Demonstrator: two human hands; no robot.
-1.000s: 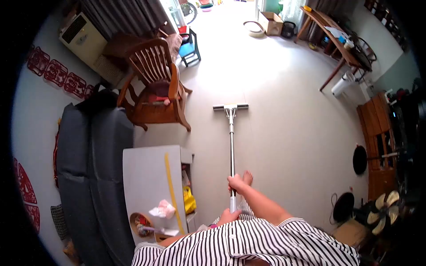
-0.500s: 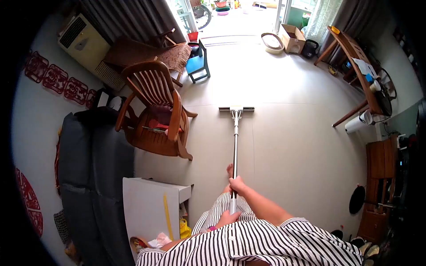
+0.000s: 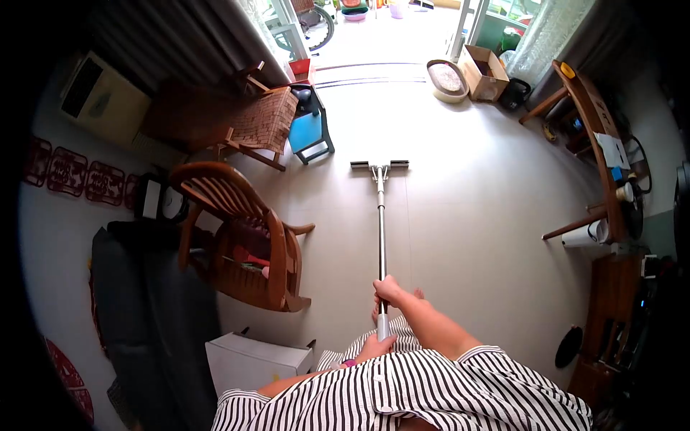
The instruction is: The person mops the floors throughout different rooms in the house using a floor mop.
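Note:
A mop (image 3: 382, 230) with a long metal pole stretches forward from my body. Its wide flat head (image 3: 379, 165) rests on the pale tiled floor (image 3: 467, 237). My right hand (image 3: 388, 289) is wrapped round the dark part of the pole. Lower down, close to my striped clothes, my left hand (image 3: 376, 348) grips the light grey end of the handle. Part of a bare foot shows beside the pole.
To the left stand a wooden armchair (image 3: 241, 244), a small blue chair (image 3: 309, 134) and a white table (image 3: 251, 361). At the back right are an oval basin (image 3: 447, 80) and a cardboard box (image 3: 484, 73). A wooden desk (image 3: 596, 136) lines the right side.
I have moved forward, so the armchair and white table sit lower and nearer in view. The mop head has advanced across the floor with me. Both hands keep their hold.

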